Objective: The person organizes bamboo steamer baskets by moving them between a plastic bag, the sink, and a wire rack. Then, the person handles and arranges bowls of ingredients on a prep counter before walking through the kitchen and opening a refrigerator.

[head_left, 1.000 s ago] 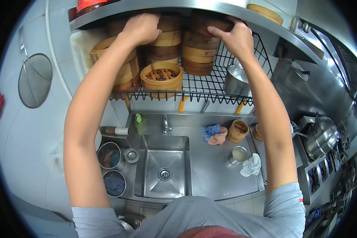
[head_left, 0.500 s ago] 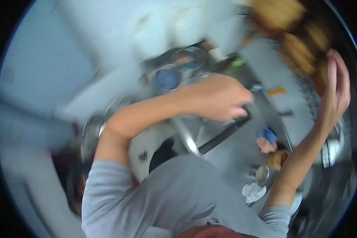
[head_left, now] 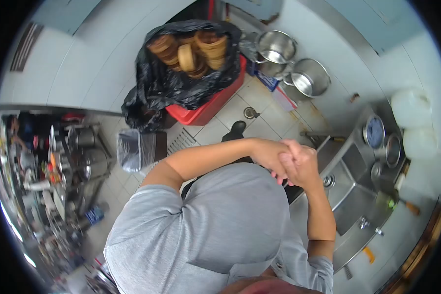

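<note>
My left hand point(head_left: 268, 156) and my right hand point(head_left: 305, 165) are clasped together in front of my belly. The right hand's fingers lie over the left hand, and both sets of fingers are closed and bent. No object shows between them, though the inside of the palms is hidden. Right beside my right forearm is a steel sink point(head_left: 345, 201) with a drain point(head_left: 329, 181) in it. A metal tap point(head_left: 365, 223) stands at its far edge.
A red bin point(head_left: 215, 105) carries a black plastic bag point(head_left: 154, 81) with several bamboo steamers point(head_left: 187, 58). Nearby stand a lined waste bin point(head_left: 134, 152) and steel pots point(head_left: 312, 78). A blue cloth point(head_left: 376, 132) sits in a bowl by white jugs point(head_left: 411, 109). Kitchen shelving is at far left.
The view has turned, bringing the red bin and steamers into sight and shifting the sink to the right. My hands were apart, the right one raised with fingers stretched; now they are clasped.
</note>
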### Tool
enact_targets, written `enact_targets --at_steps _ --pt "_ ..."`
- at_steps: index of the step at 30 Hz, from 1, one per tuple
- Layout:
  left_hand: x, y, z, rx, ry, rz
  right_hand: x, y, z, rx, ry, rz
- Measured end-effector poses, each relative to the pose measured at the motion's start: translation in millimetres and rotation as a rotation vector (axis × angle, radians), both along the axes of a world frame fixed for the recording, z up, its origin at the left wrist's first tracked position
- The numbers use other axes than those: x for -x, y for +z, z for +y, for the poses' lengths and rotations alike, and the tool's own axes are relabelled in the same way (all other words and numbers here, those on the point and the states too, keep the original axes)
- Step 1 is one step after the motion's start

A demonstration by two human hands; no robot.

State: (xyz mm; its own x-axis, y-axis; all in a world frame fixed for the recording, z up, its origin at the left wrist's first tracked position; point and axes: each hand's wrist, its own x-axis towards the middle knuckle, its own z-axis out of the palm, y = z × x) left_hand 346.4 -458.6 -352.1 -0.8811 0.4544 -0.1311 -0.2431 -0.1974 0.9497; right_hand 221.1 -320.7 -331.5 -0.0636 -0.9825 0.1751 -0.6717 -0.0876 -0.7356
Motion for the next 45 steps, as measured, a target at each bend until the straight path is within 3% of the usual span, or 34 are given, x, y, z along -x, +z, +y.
enact_targets --at_steps 3,5,7,11,13,14,20,23,25,26,29,30,36,39,40,42,45 --pt "-67 -16 -49 0.036 0.209 0.021 -37 -10 -75 0.050 0.197 0.022" --pt "-113 -32 -88 -0.260 0.485 -0.136 -49 -27 -120 -0.051 0.152 -0.109" --pt "-165 -41 -146 -0.222 0.935 -0.226 -63 -48 -170 -0.150 0.071 -0.187" --pt "-226 -122 -273 0.654 1.678 -0.485 -91 -126 -289 -0.242 0.003 -0.102" --pt "-217 -137 -333 1.002 1.725 -0.521 -109 -178 -345 -0.216 0.058 -0.002" --pt "-214 -173 -363 1.274 1.636 -0.634 -119 -200 -370 -0.188 0.091 0.050" --pt "-169 -244 -454 1.018 1.311 -1.019 -157 -285 -464 -0.292 -0.034 0.008" --pt "-183 -259 -467 1.012 1.408 -0.915 -160 -335 -482 -0.421 -0.147 -0.104" --pt "-210 -288 -459 0.741 1.676 -0.689 -159 -356 -491 -0.588 -0.266 -0.283" --pt "-221 -300 -457 0.595 1.798 -0.564 -150 -350 -502 -0.738 -0.152 -0.144" --pt "-236 -310 -459 0.201 1.798 -0.747 -149 -402 -505 -0.794 -0.409 -0.605" --pt "-236 -314 -462 0.161 1.825 -0.720 -151 -374 -514 -0.873 -0.447 -0.774" --pt "-234 -337 -466 -0.089 1.866 -0.642 -155 -373 -525 -0.764 -0.430 -0.835" --pt "-248 -318 -456 0.201 1.773 -0.535 -159 -364 -525 -0.797 -0.374 -0.881" --pt "-248 -291 -448 0.611 1.760 -0.550 -161 -364 -522 -0.759 -0.395 -0.835" --pt "-252 -232 -436 0.815 1.673 -0.543 -164 -367 -515 -0.681 -0.435 -0.745" --pt "-267 -200 -411 1.050 1.540 -0.632 -162 -397 -508 -0.815 -0.379 -0.555"
